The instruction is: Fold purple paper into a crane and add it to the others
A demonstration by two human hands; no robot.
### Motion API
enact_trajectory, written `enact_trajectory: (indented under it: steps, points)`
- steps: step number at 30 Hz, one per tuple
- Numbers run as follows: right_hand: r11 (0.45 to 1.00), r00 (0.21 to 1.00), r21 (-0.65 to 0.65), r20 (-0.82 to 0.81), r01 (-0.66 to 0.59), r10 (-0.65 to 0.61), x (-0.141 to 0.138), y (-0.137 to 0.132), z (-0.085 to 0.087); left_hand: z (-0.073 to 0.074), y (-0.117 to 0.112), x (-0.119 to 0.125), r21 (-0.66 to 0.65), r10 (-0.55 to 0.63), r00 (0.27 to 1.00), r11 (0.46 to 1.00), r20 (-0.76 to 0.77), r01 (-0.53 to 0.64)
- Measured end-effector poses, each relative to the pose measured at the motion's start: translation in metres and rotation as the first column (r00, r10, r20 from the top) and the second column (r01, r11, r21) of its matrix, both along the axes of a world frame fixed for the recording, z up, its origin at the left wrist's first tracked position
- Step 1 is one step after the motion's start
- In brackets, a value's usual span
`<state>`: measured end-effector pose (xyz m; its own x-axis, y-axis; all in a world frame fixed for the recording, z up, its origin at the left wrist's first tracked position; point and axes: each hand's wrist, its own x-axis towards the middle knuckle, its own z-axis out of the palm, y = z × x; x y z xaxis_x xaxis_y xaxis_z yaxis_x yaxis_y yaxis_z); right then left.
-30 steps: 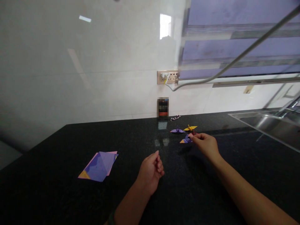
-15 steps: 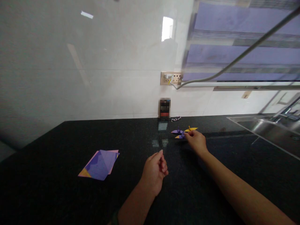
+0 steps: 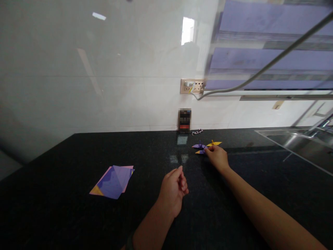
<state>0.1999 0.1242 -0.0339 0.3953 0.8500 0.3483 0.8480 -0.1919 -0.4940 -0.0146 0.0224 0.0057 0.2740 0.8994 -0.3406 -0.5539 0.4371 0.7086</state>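
Observation:
Three folded paper cranes stand close together toward the back of the dark counter. My right hand (image 3: 218, 157) pinches the nearest one, a purple crane (image 3: 199, 152) with a yellow wing tip; the fingers cover part of it. Just behind it is another purple crane (image 3: 197, 146), and a yellow crane (image 3: 216, 143) sits beyond the fingertips. My left hand (image 3: 173, 189) is curled closed above the counter, apart from the cranes, with nothing visible in it. Off to its left lie purple and pink paper sheets (image 3: 113, 182), one yellow at a corner.
A small dark box-like object (image 3: 185, 121), blurred out, stands against the tiled wall. Beside it lies a black-and-white beaded strand (image 3: 197, 132). A metal sink (image 3: 299, 140) is set into the counter (image 3: 65, 215) on the right. A cable (image 3: 241, 84) runs from a wall socket (image 3: 192, 86).
The view has shifted slightly, so the scene sits a little further right. Against the cranes, my right hand has edged slightly left. My left hand keeps its curled pose.

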Motion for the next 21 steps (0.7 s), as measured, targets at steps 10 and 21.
enact_trajectory:
  steps: [10, 21]
  points:
    - [0.999, 0.999, -0.043, 0.045, -0.024, 0.025, 0.000, -0.001, 0.000, -0.001, 0.001, 0.001, 0.015, 0.005, 1.000, 1.000, -0.004, -0.005]
    - [0.838, 0.853, -0.278, 0.103, -0.469, 0.511, -0.021, -0.073, 0.011, 0.002, 0.003, -0.002, 0.018, 0.032, 0.999, 0.999, 0.004, -0.032]
